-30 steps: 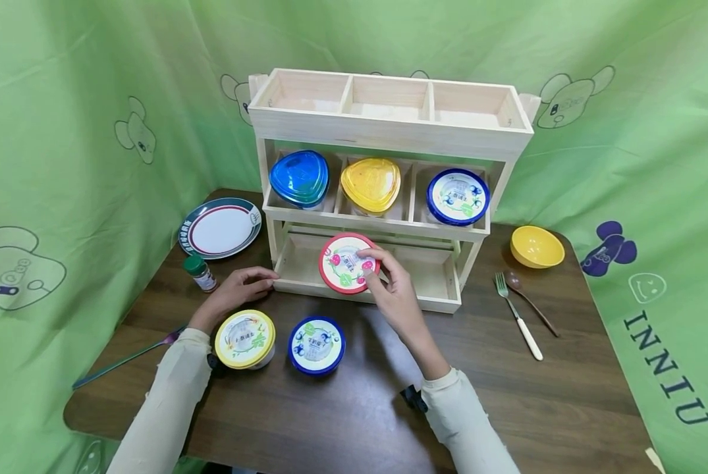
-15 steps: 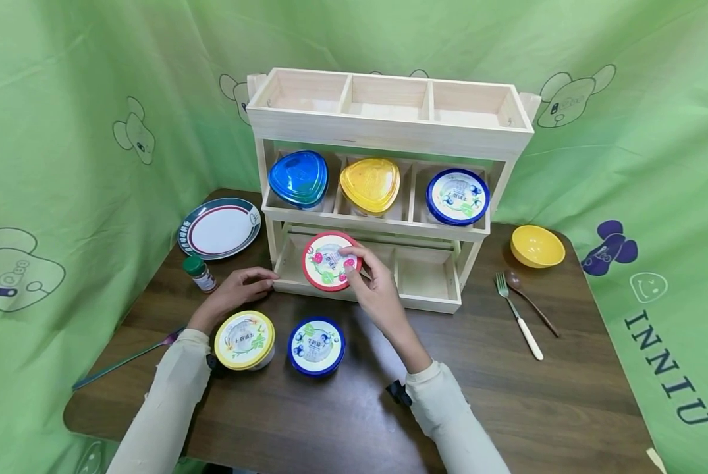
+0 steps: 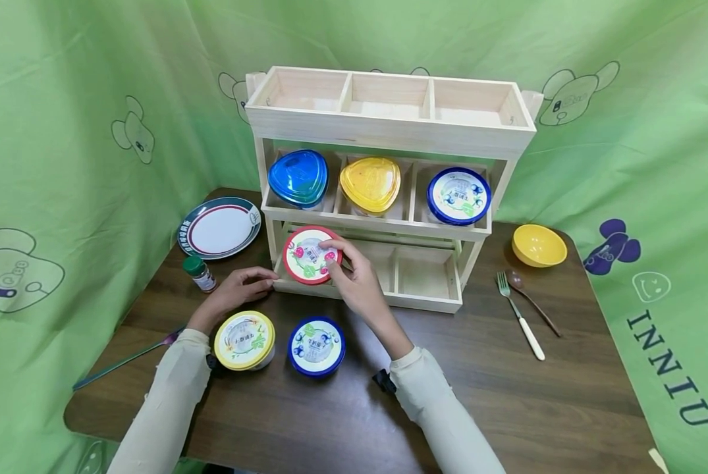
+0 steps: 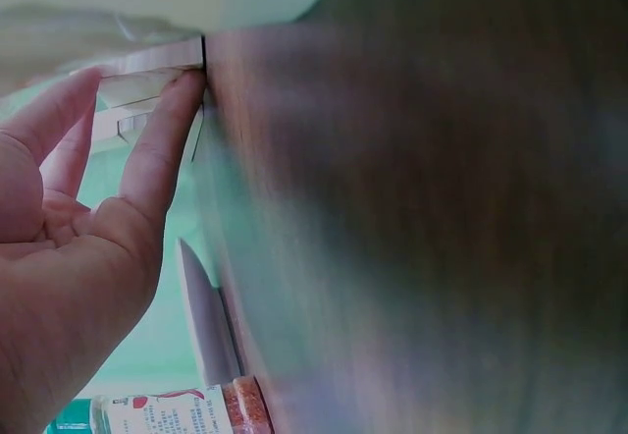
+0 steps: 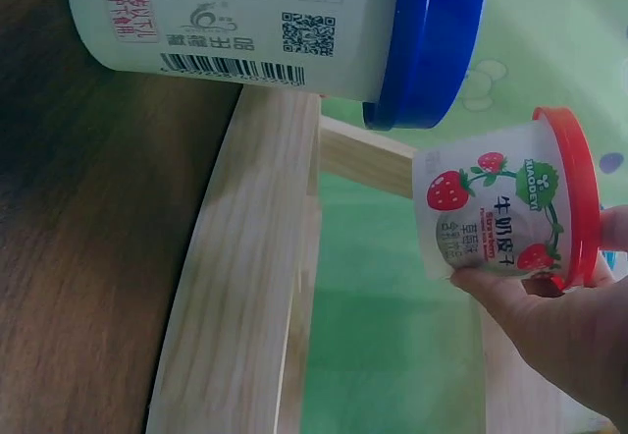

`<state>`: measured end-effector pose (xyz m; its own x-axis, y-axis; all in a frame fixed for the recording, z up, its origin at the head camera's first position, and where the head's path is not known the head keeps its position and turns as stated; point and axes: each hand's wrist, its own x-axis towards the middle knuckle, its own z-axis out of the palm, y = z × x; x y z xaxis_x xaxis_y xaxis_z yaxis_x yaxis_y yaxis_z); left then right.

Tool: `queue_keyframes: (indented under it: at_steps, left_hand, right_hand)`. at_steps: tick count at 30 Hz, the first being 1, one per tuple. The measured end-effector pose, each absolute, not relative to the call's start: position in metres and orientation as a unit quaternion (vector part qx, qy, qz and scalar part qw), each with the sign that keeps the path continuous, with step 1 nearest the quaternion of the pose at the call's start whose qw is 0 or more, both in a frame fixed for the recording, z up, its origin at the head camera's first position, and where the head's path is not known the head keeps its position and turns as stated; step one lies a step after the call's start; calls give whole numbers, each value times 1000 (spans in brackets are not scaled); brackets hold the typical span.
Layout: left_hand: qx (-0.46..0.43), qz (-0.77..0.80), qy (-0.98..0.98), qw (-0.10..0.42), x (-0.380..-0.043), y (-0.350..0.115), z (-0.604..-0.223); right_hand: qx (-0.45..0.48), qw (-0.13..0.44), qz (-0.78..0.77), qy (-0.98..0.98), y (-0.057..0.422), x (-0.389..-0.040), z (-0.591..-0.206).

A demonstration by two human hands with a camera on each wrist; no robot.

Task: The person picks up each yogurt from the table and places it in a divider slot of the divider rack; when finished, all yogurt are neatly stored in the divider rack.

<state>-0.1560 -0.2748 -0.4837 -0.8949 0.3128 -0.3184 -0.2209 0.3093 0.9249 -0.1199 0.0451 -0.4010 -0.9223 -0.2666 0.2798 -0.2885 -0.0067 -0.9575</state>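
My right hand (image 3: pixel 359 280) grips a tub with a red lid (image 3: pixel 312 255) and strawberry pictures, fingers at the lid and thumb against its side. In the right wrist view the tub (image 5: pixel 500 203) hangs above the wooden rack's lowest tray (image 3: pixel 427 301), near its left compartment. My left hand (image 3: pixel 238 293) touches the left front corner of that tray with extended fingertips; the left wrist view shows fingers (image 4: pixel 162 154) against its end. On the table before the rack stand a yellow-lidded tub (image 3: pixel 245 340) and a blue-lidded tub (image 3: pixel 316 346).
The middle shelf holds a blue-lidded container (image 3: pixel 298 178), a yellow-lidded container (image 3: pixel 370 185) and another blue-lidded tub (image 3: pixel 459 196). A plate (image 3: pixel 220 227), spice jar (image 3: pixel 199 273) and long utensil (image 3: pixel 130 357) lie left. A bowl (image 3: pixel 539 245), fork (image 3: pixel 519 316) and wooden spoon (image 3: pixel 534 304) lie right.
My right hand has carried the red-lidded tub leftward along the lowest tray, from its middle towards the left compartment. The left hand has stayed at the tray's corner.
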Motion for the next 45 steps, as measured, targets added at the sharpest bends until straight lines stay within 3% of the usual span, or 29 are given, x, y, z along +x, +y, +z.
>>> queue_keyframes:
  at_steps: [5, 10, 23, 32, 39, 45]
  left_hand:
    - [41, 620, 750, 227, -175, -294, -526]
    - [49, 619, 751, 225, -182, -300, -540]
    - [68, 625, 746, 220, -169, -294, -520]
    - [65, 626, 745, 222, -179, -300, -534]
    - [77, 592, 773, 214, -160, -284, -493]
    - [59, 621, 749, 224, -181, -301, -536]
  right_hand:
    - [192, 7, 677, -710, 42, -123, -403]
    - [181, 10, 680, -711, 39, -125, -405]
    - [180, 15, 688, -703, 27, -139, -420]
    - [149, 18, 676, -722, 25, -143, -429]
    - [138, 21, 676, -724, 24, -147, -434]
    - [127, 13, 665, -736, 22, -150, -436]
